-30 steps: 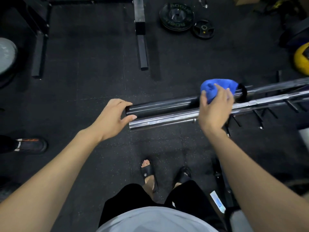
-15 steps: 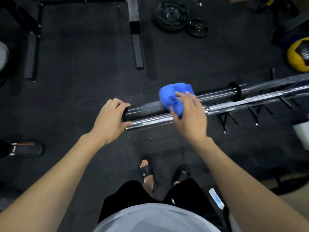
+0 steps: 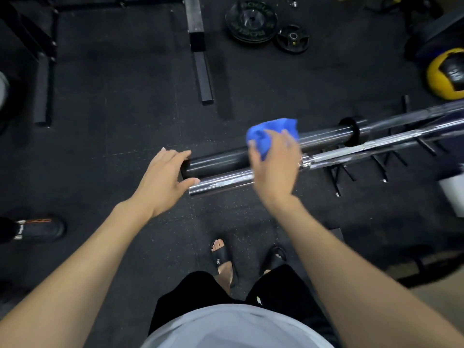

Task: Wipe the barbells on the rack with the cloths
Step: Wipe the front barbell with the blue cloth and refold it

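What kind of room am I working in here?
Most likely a gym's weight area: barbells lie on a low rack, weight plates and a yellow medicine ball sit on dark rubber flooring.

Barbells (image 3: 326,135): side by side on the rack (image 3: 376,167)
Cloth (image 3: 272,131): on the far barbell
Plates (image 3: 251,21): floor (image 3: 125,109), behind

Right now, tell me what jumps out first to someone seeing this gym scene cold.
The bright blue cloth gripped by the right hand on the black barbell at centre stands out most. The left hand rests at that bar's end, beside a chrome barbell. A yellow medicine ball glows at far right.
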